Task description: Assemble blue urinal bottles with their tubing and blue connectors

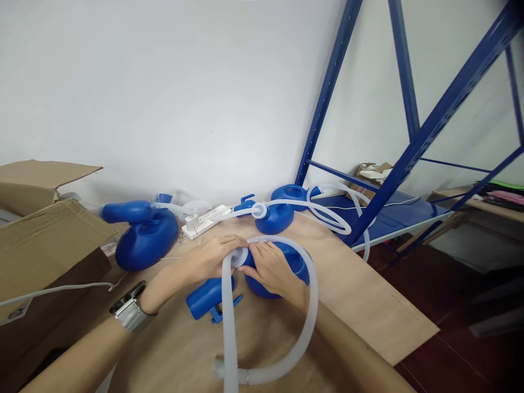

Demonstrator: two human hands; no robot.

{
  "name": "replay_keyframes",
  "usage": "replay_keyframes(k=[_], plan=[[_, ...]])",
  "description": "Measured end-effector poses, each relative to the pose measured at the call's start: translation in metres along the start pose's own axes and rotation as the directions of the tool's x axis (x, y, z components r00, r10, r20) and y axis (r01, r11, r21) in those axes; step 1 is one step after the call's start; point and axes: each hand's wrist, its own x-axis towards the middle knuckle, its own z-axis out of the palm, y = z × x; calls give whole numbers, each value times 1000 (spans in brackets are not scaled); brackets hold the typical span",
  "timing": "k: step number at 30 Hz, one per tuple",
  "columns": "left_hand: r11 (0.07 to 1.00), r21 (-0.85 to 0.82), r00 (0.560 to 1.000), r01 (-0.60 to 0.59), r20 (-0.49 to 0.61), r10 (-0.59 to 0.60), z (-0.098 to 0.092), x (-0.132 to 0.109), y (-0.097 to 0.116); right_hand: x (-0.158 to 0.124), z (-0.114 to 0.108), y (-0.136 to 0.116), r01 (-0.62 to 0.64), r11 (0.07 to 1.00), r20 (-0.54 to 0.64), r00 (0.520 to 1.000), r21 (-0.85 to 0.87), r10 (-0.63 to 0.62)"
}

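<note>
A blue plastic bottle (298, 266) with a handle opening lies on the table in front of me, its neck pointing left. My right hand (268, 265) is closed around the neck. My left hand (219, 254) is closed on the white cap (239, 257) at the bottle's mouth; some of its fingers are hidden behind it. From the cap area a translucent corrugated hose (313, 295) loops over the bottle and round toward me. Just below my left hand lies a blue tubular piece (204, 298) with a small clip-like part.
Other blue bottles with hoses stand at the back left (145, 243) and back right (275, 218). A white power strip (207, 221) lies between them. An opened cardboard box (53, 240) is at left. A blue metal rack (393, 164) rises at right, beyond the table edge.
</note>
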Motion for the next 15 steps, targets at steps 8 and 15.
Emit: replay_keyframes(k=[8, 15], plan=[[997, -76, 998, 20, 65, -15, -14, 6, 7, -4, -3, -2, 3, 996, -65, 998, 88, 3], [987, 14, 980, 159, -127, -156, -45, -12, -16, -13, -9, 13, -31, 992, -25, 999, 119, 35]])
